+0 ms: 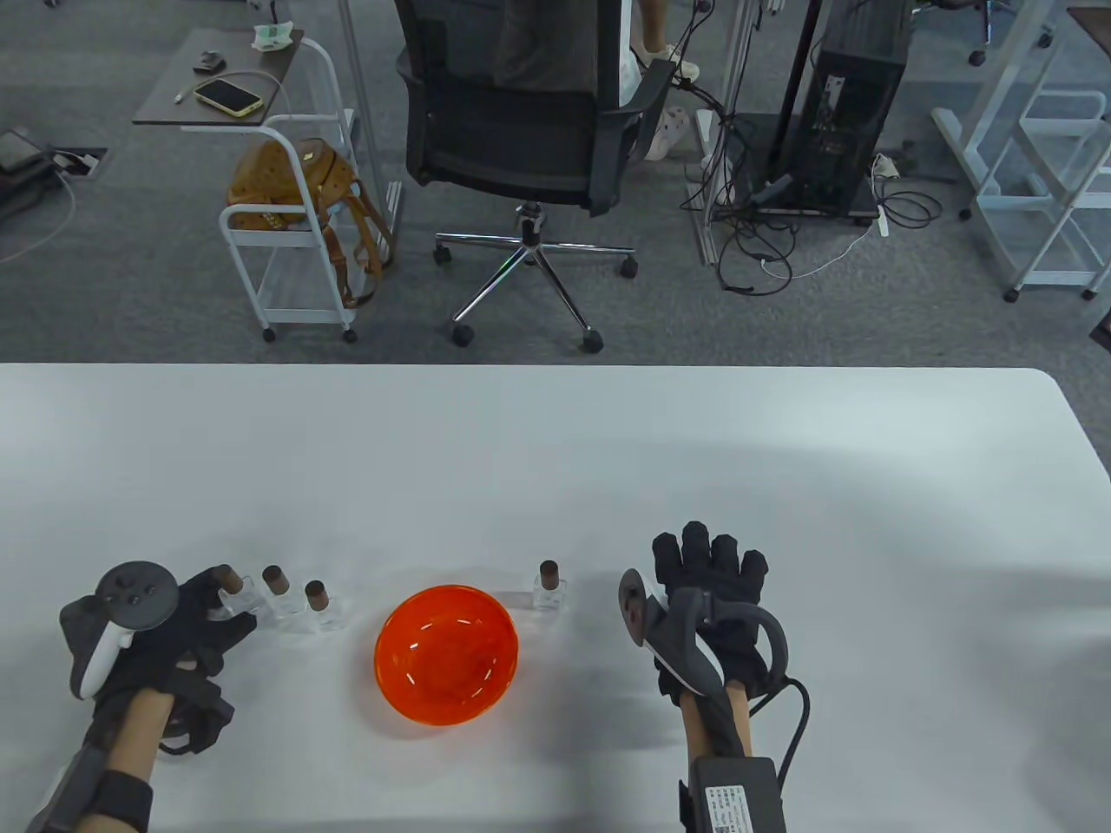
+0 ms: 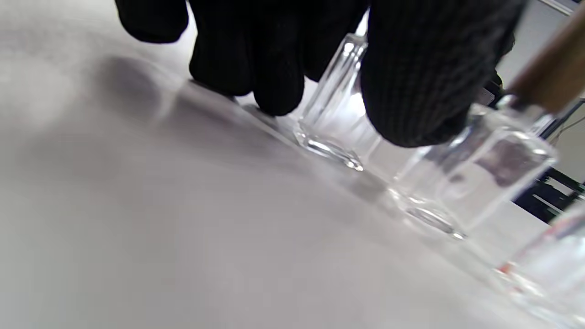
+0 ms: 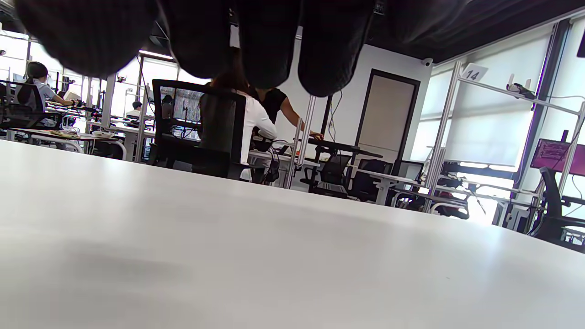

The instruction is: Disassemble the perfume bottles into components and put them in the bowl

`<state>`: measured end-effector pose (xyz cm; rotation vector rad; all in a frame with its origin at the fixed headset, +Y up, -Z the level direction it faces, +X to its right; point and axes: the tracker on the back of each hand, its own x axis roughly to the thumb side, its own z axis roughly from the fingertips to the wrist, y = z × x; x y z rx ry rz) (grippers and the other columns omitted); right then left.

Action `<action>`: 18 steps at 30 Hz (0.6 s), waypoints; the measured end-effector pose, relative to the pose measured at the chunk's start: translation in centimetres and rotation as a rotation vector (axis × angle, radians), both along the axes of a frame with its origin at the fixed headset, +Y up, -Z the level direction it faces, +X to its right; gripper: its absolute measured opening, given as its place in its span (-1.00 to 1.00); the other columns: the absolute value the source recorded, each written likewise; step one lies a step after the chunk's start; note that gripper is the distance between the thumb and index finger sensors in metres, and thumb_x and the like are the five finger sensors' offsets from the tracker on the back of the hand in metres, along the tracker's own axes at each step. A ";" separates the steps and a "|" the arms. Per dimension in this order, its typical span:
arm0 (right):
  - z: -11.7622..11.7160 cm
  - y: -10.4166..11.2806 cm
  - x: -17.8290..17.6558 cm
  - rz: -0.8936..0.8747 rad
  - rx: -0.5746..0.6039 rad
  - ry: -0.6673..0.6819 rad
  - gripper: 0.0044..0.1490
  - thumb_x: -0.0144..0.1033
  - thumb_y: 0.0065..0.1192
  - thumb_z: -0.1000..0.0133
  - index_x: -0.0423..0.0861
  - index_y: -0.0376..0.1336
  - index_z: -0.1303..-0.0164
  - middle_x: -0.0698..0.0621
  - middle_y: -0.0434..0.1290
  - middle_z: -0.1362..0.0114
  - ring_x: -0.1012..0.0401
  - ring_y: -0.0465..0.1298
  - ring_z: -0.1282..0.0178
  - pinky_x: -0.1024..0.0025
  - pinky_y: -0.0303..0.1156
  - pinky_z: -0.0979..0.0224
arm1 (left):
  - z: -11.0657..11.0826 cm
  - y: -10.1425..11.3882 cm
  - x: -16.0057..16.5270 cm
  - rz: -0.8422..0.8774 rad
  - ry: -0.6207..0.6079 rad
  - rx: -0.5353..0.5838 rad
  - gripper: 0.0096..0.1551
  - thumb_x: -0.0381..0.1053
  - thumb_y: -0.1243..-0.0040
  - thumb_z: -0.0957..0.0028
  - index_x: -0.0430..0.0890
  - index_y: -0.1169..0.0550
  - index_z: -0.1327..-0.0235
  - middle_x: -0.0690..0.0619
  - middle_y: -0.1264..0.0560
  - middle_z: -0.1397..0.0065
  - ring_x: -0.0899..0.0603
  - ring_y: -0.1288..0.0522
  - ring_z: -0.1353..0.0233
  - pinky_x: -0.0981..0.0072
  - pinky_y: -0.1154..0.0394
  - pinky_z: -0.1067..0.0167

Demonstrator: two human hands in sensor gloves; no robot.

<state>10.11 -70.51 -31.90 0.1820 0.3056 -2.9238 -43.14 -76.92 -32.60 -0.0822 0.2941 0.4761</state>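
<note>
Three clear glass perfume bottles with brown caps stand in a row left of the orange bowl (image 1: 447, 652). My left hand (image 1: 233, 609) holds the leftmost bottle (image 1: 233, 593) where it stands on the table. In the left wrist view the thumb (image 2: 411, 91) and fingers (image 2: 274, 82) sit on either side of that bottle (image 2: 331, 132), with the second bottle (image 2: 475, 183) beside it. The second (image 1: 278, 593) and third bottle (image 1: 321, 606) stand free. A fourth bottle (image 1: 548, 587) stands right of the bowl. My right hand (image 1: 710, 555) lies flat with straight fingers, holding nothing.
The white table (image 1: 555, 451) carries only the bowl and bottles. An office chair (image 1: 521, 130), a small cart (image 1: 286, 217) with a brown bag, and cables stand on the floor beyond the far edge.
</note>
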 end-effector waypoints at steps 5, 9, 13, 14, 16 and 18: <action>0.0 0.1 -0.2 -0.009 -0.011 0.010 -0.15 0.21 0.19 0.16 0.21 0.20 -0.40 0.09 0.31 -0.61 0.03 0.42 -0.60 -0.26 0.20 -0.56 | 0.2 0.2 -0.4 0.035 0.034 0.035 -0.39 0.16 -0.49 0.17 0.09 -0.69 -0.20 -0.02 -0.73 -0.33 -0.20 -0.60 -0.37 -0.18 -0.38 -0.40; 0.1 -0.3 -0.6 -0.011 -0.031 0.023 -0.15 0.20 0.19 0.16 0.20 0.20 -0.40 0.08 0.32 -0.60 0.03 0.43 -0.59 -0.26 0.21 -0.56 | 0.7 3.5 -0.1 0.137 -0.009 0.166 -0.40 0.14 -0.47 0.13 0.10 -0.65 -0.23 -0.05 -0.70 -0.38 -0.25 -0.62 -0.37 -0.21 -0.36 -0.41; 0.0 -0.9 -0.5 0.018 -0.073 0.019 -0.15 0.20 0.19 0.16 0.19 0.20 -0.40 0.07 0.32 -0.60 0.03 0.44 -0.59 -0.26 0.21 -0.55 | 1.7 9.0 2.2 0.200 -0.115 0.325 -0.40 0.15 -0.46 0.13 0.09 -0.65 -0.24 -0.05 -0.69 -0.39 -0.24 -0.63 -0.36 -0.20 -0.37 -0.40; 0.0 -1.0 -0.5 0.014 -0.078 0.017 -0.14 0.20 0.19 0.16 0.19 0.20 -0.40 0.08 0.32 -0.60 0.03 0.44 -0.58 -0.26 0.21 -0.55 | 2.0 10.1 2.9 0.195 -0.135 0.356 -0.40 0.15 -0.46 0.13 0.08 -0.65 -0.24 -0.04 -0.69 -0.38 -0.24 -0.63 -0.36 -0.20 -0.37 -0.40; 0.1 -1.0 -0.5 -0.008 -0.086 0.015 -0.14 0.20 0.19 0.16 0.19 0.20 -0.40 0.07 0.33 -0.60 0.03 0.44 -0.58 -0.26 0.22 -0.55 | 2.7 12.7 5.0 0.170 -0.165 0.423 -0.39 0.14 -0.47 0.13 0.07 -0.65 -0.24 -0.04 -0.70 -0.38 -0.24 -0.63 -0.35 -0.21 -0.37 -0.39; 0.2 -1.0 -0.5 -0.018 -0.089 0.011 -0.14 0.20 0.19 0.16 0.19 0.20 -0.40 0.07 0.33 -0.59 0.03 0.44 -0.58 -0.26 0.22 -0.55 | 3.3 14.4 6.7 0.152 -0.201 0.469 -0.40 0.15 -0.46 0.12 0.07 -0.66 -0.24 -0.04 -0.70 -0.38 -0.24 -0.64 -0.34 -0.21 -0.38 -0.39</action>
